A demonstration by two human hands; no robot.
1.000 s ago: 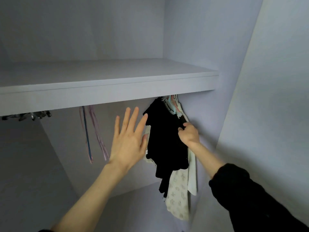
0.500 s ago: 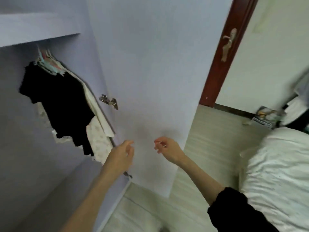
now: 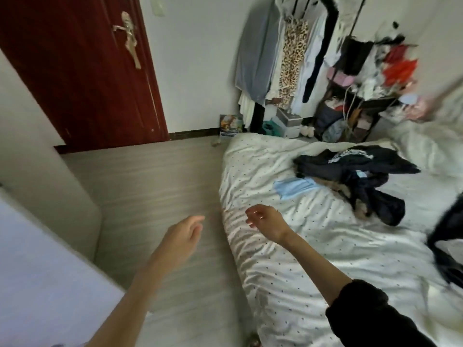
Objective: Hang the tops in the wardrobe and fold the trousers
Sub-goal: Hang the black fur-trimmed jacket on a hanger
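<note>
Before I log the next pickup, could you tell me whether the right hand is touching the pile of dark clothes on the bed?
Apart. The head view shows the right hand empty, with bare dotted quilt between it and the pile of dark clothes.

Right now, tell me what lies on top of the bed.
On the bed lie a heap of dark clothes and a light blue garment beside it. Whatever sits under the heap is covered.

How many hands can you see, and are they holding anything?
2. The left hand hangs over the floor, holding nothing. The right hand is over the bed's edge, also holding nothing.
</note>
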